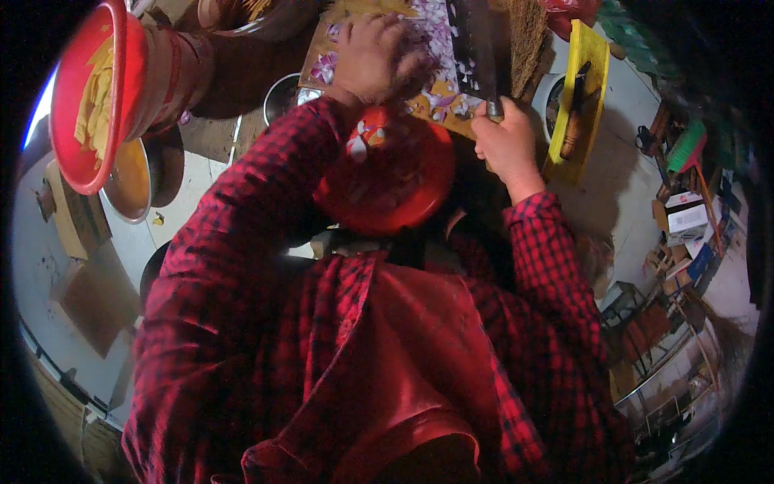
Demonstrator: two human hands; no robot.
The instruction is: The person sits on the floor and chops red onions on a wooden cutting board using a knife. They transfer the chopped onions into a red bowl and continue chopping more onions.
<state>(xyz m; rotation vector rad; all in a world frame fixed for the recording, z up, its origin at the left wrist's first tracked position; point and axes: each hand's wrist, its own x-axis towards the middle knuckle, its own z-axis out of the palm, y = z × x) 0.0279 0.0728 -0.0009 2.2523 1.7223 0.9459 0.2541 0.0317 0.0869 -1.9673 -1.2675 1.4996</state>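
My right hand (507, 142) is closed on the handle of a cleaver (476, 51), whose broad dark blade lies over the right part of a wooden cutting board (315, 55). Bits of chopped purple onion (440, 36) are strewn over the board beside the blade. On the left part of the board is my left hand (382, 63), blurred, fingers bent; whether anything is under it cannot be seen. Larger purple onion pieces (325, 68) lie left of it. Below the board's near edge stands a red plastic basin (417, 175) with a few pale pieces inside.
At the left a red basin (60, 130) holds yellow pieces, above a metal bowl (130, 181) of orange liquid. A yellow rack (595, 91) with a wooden-handled tool stands at the right, near a straw brush (526, 36). A green broom (687, 147) and boxes are farther right.
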